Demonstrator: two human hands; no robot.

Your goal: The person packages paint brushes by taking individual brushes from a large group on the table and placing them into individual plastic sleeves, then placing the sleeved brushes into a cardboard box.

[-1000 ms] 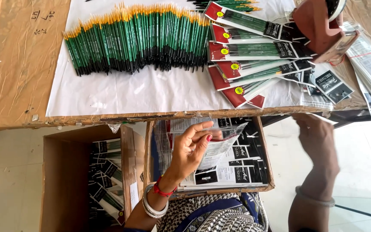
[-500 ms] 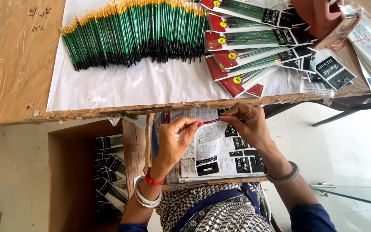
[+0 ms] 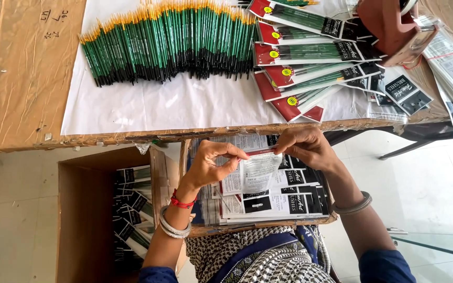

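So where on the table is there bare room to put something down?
Bare white sheet lies between the row of green brushes and the table's near edge; bare brown tabletop lies left of the sheet. The right end is crowded with packed brush packets.

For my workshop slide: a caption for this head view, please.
Both hands, left and right, pinch a clear sleeve over a box of packets.

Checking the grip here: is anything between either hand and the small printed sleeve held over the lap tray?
Nothing visible. The left hand and right hand both pinch the top edge of the printed sleeve directly, above the tray.
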